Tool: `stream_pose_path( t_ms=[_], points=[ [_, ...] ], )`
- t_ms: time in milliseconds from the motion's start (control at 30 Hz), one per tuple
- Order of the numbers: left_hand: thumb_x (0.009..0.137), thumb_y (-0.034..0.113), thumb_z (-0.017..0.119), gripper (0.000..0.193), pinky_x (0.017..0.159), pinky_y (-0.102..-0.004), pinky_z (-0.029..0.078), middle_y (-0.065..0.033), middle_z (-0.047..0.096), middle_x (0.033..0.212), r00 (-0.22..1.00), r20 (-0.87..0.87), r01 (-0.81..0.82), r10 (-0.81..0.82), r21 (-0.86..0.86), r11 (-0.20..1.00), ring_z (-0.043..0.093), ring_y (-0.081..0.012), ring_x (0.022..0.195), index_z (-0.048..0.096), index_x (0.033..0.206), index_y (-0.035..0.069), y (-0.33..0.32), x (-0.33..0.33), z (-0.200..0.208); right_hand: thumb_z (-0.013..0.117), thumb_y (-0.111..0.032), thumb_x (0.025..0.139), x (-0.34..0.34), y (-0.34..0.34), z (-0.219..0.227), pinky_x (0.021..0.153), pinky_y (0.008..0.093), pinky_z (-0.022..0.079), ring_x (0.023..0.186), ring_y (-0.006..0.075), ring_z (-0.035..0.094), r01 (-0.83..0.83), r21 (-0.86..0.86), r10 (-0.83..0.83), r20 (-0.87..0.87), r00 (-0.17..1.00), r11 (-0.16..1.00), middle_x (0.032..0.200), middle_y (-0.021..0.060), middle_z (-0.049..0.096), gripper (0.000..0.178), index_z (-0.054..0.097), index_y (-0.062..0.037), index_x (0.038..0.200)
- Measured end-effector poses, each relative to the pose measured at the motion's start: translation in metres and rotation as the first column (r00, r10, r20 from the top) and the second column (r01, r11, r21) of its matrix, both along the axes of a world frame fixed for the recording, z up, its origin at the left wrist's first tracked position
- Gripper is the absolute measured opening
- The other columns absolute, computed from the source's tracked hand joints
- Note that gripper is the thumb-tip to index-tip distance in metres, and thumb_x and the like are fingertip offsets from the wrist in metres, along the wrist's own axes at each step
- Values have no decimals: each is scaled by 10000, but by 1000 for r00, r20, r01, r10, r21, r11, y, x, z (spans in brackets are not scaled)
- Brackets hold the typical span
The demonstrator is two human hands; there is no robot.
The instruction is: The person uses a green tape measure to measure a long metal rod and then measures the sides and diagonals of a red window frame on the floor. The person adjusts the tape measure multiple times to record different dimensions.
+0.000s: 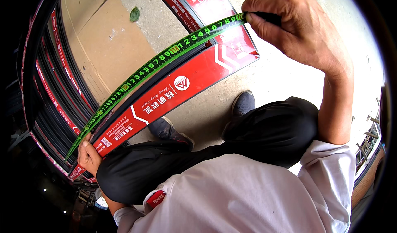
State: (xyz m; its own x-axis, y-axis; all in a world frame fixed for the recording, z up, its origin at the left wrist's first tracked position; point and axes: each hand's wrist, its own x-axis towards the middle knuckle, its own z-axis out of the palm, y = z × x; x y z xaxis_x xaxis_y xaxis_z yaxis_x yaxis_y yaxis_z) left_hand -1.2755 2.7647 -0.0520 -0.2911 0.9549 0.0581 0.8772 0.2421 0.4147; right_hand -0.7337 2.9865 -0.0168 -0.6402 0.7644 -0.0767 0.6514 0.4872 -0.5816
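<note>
A green-and-black measuring tape stretches in a curve along the upper edge of a dark window-frame profile covered in red film. At the upper right, my right hand is closed, gripping the tape between thumb and fingers just past the profile's right end. Part of what lies inside that palm is dark and hard to make out. Down at the left, my left hand has its fingers closed on the red profile, the thumb close beside the tape. The tape runs on past that hand; its far end is too small to see.
More dark profiles with red film stand close together on the left. Beyond the measured bar lies brown cardboard, with a green leaf on the concrete floor beside it. My knees and dark shoes are close below the bar.
</note>
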Motion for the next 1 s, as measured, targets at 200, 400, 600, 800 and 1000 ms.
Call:
stream_pose_path(
  t_ms=[200, 400, 600, 800, 1000],
  points=[
    [1078, 110, 507, 329, 925, -364, 545, -209, 783, 1061, 1000, -24, -3, 3, -4, 1000, 741, -267, 969, 750, 1093, -112, -1, 3, 1, 701, -54, 864, -17, -8, 23, 675, 422, 556, 713, 307, 673, 18, 65, -22, 63, 998, 998, 726, 152, 690, 94, 707, 19, 805],
    [1078, 114, 499, 337, 924, -366, 548, -205, 784, 1063, 999, -42, 13, -14, -21, 1000, 743, -273, 966, 756, 1104, -103, 1, 3, 2, 705, -54, 865, -11, -7, 12, 690, 423, 563, 709, 304, 678, 11, 71, -12, 16, 1000, 997, 719, 154, 695, 100, 708, 23, 802],
    [1078, 111, 498, 336, 919, -366, 550, -205, 786, 1061, 1000, -13, -10, 10, -14, 1000, 745, -273, 962, 757, 1106, -101, -2, -3, -1, 706, -56, 865, -1, -1, -1, 688, 423, 563, 707, 302, 678, -4, 11, 4, -16, 1000, 1000, 722, 152, 697, 100, 709, 22, 803],
    [1080, 108, 501, 331, 910, -364, 554, -205, 787, 1054, 1000, -22, -7, 7, -14, 1000, 749, -271, 950, 754, 1100, -105, -3, -5, -2, 702, -59, 871, -14, -8, 18, 693, 427, 563, 708, 306, 677, 9, 68, -12, 42, 999, 998, 712, 153, 690, 105, 707, 16, 799],
    [1079, 106, 505, 326, 912, -363, 553, -205, 787, 1055, 1000, -11, 8, -8, -1, 1000, 748, -267, 953, 751, 1098, -107, -2, -4, -2, 701, -62, 878, -9, -3, 16, 704, 433, 562, 710, 310, 677, -29, 30, 28, 12, 1000, 999, 706, 155, 688, 116, 702, 15, 791]
  ],
)
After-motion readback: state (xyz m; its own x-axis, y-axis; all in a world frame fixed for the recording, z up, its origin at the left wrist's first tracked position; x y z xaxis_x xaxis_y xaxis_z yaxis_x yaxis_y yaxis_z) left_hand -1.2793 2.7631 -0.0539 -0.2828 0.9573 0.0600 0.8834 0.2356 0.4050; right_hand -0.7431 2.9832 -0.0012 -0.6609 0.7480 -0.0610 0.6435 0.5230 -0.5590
